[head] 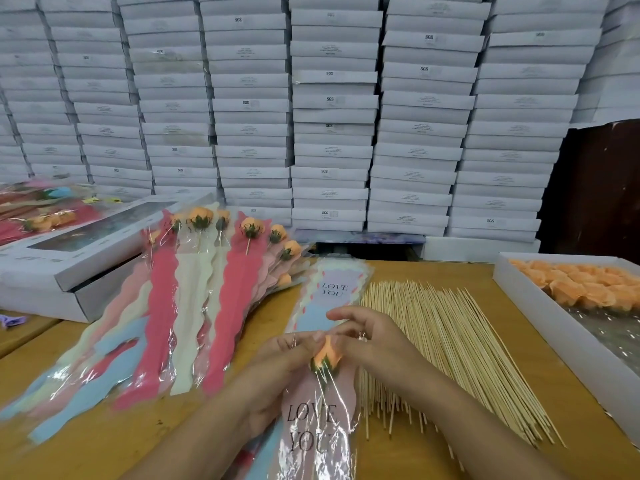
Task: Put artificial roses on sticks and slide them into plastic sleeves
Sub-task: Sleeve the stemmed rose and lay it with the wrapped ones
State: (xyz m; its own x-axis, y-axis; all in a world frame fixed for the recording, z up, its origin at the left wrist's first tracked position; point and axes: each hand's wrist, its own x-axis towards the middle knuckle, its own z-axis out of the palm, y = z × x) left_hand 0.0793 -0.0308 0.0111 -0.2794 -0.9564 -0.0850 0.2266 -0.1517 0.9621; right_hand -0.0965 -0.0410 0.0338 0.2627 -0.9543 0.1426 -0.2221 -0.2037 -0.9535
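An orange artificial rose with a green calyx sits between my two hands at the bottom centre, its head at the mouth of a pink plastic sleeve printed "LOVE YOU". My left hand grips the sleeve and the rose from the left. My right hand pinches the sleeve's clear edge beside the rose. The stick is hidden inside the sleeve. A stack of unused sleeves lies under my hands, and a bed of wooden sticks lies just to the right.
Finished sleeved roses fan out at the left over a white box. A white tray with several loose orange rose heads stands at the right. Stacked white boxes wall off the back of the wooden table.
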